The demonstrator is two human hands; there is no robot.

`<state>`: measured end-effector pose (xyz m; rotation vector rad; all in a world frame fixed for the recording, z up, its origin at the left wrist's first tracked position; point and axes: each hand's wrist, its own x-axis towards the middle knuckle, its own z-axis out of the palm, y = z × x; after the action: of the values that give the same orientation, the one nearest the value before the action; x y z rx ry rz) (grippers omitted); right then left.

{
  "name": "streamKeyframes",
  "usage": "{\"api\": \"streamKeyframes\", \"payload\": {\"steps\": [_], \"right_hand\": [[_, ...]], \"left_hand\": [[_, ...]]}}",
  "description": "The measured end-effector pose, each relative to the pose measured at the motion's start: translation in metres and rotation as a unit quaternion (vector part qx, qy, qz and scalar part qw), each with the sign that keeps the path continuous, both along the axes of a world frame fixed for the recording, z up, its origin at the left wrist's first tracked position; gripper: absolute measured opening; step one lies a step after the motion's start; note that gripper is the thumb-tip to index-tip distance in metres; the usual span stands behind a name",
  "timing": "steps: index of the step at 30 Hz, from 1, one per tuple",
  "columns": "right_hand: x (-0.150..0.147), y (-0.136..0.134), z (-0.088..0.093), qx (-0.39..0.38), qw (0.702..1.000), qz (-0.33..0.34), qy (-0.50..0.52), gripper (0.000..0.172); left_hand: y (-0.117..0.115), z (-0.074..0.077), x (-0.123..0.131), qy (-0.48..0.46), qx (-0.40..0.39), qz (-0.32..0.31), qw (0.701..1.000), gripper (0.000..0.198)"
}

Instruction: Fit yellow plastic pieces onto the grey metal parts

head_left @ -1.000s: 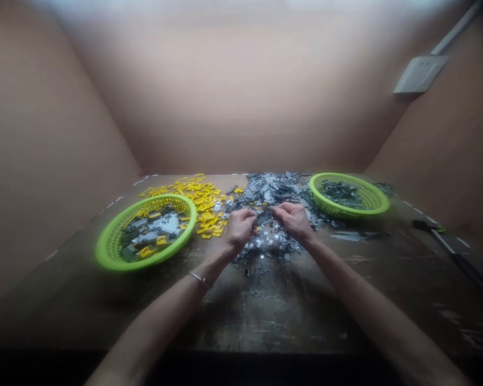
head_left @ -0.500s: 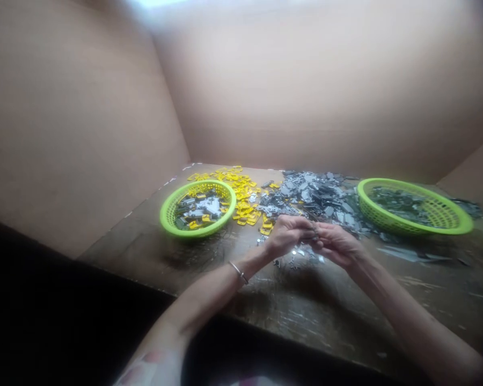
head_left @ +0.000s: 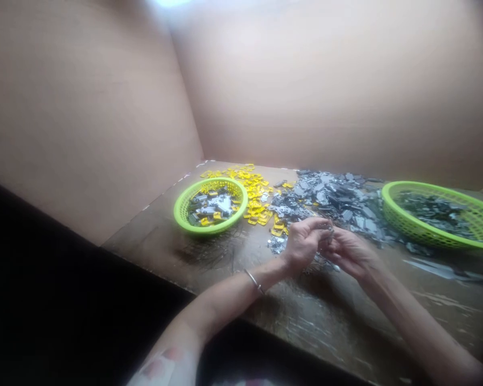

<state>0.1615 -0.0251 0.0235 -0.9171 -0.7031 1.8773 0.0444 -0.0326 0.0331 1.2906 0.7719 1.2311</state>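
My left hand [head_left: 303,245], with a bangle [head_left: 253,281] at its wrist, has its thumb and fingers pinched together. Against its fingertips meets my right hand [head_left: 355,253], its fingers closed as well. Whatever sits between the fingertips is small and mostly covered; its kind cannot be made out. Beyond both hands spreads a heap of flat grey pieces [head_left: 334,192]. To the left of that heap lie yellow pieces with openings [head_left: 258,193]. Small shiny bits [head_left: 277,245] lie on the table beside my left hand.
On the left stands a green basket [head_left: 177,210] holding mixed grey and yellow pieces. A larger green basket [head_left: 390,212] with dark grey pieces is at the right. Long flat strips [head_left: 430,267] lie in front of it on the worn table [head_left: 306,311]. Tall panels [head_left: 326,96] enclose the back and left.
The view has turned a little, so everything sits slightly farther right, except the panels' far right corner, now nearly out of frame. Both hands stay together, fingers slightly shifted.
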Motion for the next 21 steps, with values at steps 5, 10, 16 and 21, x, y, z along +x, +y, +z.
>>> {"api": "streamKeyframes", "payload": {"steps": [5, 10, 16, 21], "right_hand": [[-0.007, 0.0, -0.005, -0.016, 0.999, -0.025, -0.024, 0.015], [-0.008, -0.001, -0.001, 0.043, 0.986, -0.035, -0.16, 0.017], [0.009, 0.011, 0.02, 0.196, 0.869, -0.127, -0.436, 0.026], [0.028, 0.019, 0.005, 0.277, 0.729, -0.064, -0.622, 0.018]], "left_hand": [[0.0, -0.003, -0.004, 0.031, -0.018, 0.049, 0.998, 0.021], [0.004, -0.009, -0.01, 0.039, -0.047, 0.045, 0.997, 0.014], [0.02, -0.012, -0.025, 0.009, -0.132, 0.11, 0.985, 0.01], [0.034, -0.016, -0.037, -0.033, -0.16, 0.119, 0.979, 0.015]]}}
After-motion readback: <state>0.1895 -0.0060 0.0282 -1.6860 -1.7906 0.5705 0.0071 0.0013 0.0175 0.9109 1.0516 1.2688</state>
